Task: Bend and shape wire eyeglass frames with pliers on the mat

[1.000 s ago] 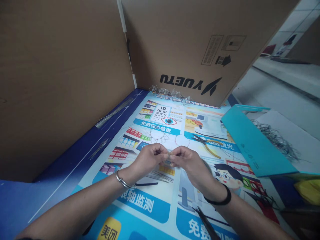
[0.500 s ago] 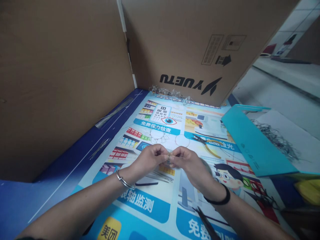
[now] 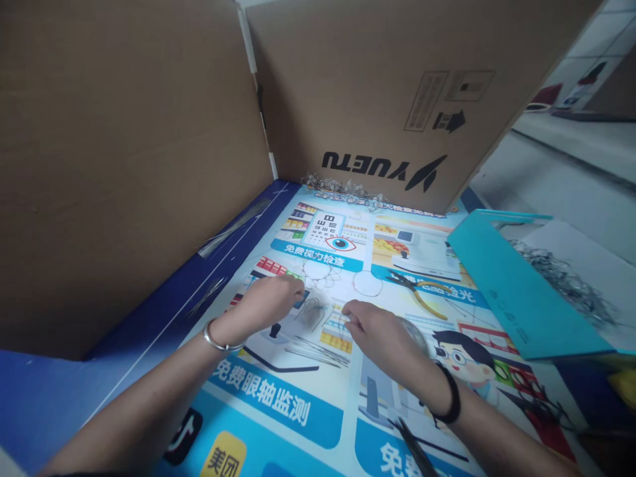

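My left hand (image 3: 271, 301) is closed, its fingers curled down over the printed sheet; what they hold, if anything, is hidden. Beside its fingertips lie curved pieces of thin wire (image 3: 312, 313). My right hand (image 3: 380, 334) pinches a thin wire (image 3: 343, 320) between thumb and forefinger. Straight cut wires (image 3: 318, 351) lie below, between the two forearms. Farther back are a wavy wire ring (image 3: 320, 273) and a plain round wire ring (image 3: 368, 285). Pliers with yellow handles (image 3: 422, 295) rest beyond my right hand, and a dark pointed tool (image 3: 415, 450) lies near my right forearm.
Tall cardboard panels (image 3: 397, 99) stand at the back and left, with tangled silvery wire (image 3: 342, 189) along their foot. A turquoise folder (image 3: 521, 291) at right carries a heap of wire pieces (image 3: 566, 281). Wire bundles (image 3: 236, 226) lie on the blue strip at left.
My hands were together, pinching at one small spot; now they are apart. The left has moved left and slightly up, while the right has shifted slightly right with wire at its fingertips.
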Tool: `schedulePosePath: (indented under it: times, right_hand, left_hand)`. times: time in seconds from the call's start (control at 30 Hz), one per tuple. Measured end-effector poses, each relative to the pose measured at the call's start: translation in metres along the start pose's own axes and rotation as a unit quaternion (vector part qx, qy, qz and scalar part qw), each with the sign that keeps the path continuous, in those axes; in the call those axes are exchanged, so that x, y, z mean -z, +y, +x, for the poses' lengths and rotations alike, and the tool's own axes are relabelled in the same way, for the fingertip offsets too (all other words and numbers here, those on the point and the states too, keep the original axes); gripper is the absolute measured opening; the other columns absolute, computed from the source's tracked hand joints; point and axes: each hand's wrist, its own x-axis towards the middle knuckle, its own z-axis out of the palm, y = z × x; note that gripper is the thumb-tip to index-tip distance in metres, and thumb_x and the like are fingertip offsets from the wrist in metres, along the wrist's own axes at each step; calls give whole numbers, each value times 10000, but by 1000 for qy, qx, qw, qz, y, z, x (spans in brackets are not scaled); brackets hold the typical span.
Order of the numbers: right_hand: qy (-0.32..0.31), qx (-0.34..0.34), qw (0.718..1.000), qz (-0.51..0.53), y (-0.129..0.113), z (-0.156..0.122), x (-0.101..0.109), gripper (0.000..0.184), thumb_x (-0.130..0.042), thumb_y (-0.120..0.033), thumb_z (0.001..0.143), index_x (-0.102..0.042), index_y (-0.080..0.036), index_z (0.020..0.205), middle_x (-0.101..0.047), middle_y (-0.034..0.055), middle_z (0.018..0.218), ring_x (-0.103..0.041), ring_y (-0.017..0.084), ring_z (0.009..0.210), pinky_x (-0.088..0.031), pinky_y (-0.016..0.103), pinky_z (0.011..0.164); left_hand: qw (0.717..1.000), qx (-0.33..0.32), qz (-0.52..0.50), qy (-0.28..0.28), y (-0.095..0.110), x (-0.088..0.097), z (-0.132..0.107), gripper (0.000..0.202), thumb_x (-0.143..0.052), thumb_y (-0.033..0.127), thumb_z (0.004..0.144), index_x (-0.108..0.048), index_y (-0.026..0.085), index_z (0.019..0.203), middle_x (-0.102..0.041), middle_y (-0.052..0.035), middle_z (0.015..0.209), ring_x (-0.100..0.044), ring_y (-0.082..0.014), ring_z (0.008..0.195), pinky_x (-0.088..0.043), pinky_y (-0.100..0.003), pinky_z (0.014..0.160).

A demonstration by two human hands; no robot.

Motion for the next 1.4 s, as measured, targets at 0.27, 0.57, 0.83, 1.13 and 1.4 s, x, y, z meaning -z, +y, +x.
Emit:
schedulePosePath:
  times: [0.27,0.57,0.83,1.13,1.4]
  right_hand:
    - [28,55,990,-126,0,0,-6,170,-455,-173,845,-619,-202,883,-654,56,868,-599,195,795,-360,280,631]
    - [148,91,982,-73,26,-2,5,248,-409,-258,897,-652,-212,879,-664,54,866,-596,181,838,-423,292,730]
    - [280,146,948,-27,60,-8,-2,198,-485,-270,865,-671,-200,862,-684,53,834,-617,182,821,-452,321,792]
    - [354,129,925,-41,86,-10,-4,148,-520,-264,844,-655,-208,866,-686,46,838,-623,177,803,-458,305,771]
    - [369,102,924,-26,92,-5,-4,149,-512,-270,842,-651,-215,833,-686,35,815,-620,172,776,-457,295,748]
  left_hand:
    - [1000,11,3,-14,-11,-13,1,208,-430,220,848,-604,165,748,-637,-58,762,-538,-152,621,-304,-247,551]
    - [1000,3,-21,-5,-6,-17,4,212,-422,223,833,-607,158,751,-625,-60,780,-559,-150,662,-334,-243,559]
    - [1000,-8,-15,-5,-5,-17,6,209,-389,184,835,-561,167,716,-612,-50,779,-518,-137,628,-292,-245,534]
    - [1000,-21,15,-5,-5,-17,5,218,-369,179,851,-539,156,717,-600,-52,739,-510,-131,602,-287,-244,525]
    - [998,-13,55,-16,-4,-18,3,230,-358,157,850,-571,156,764,-623,-74,788,-551,-151,625,-317,-245,524]
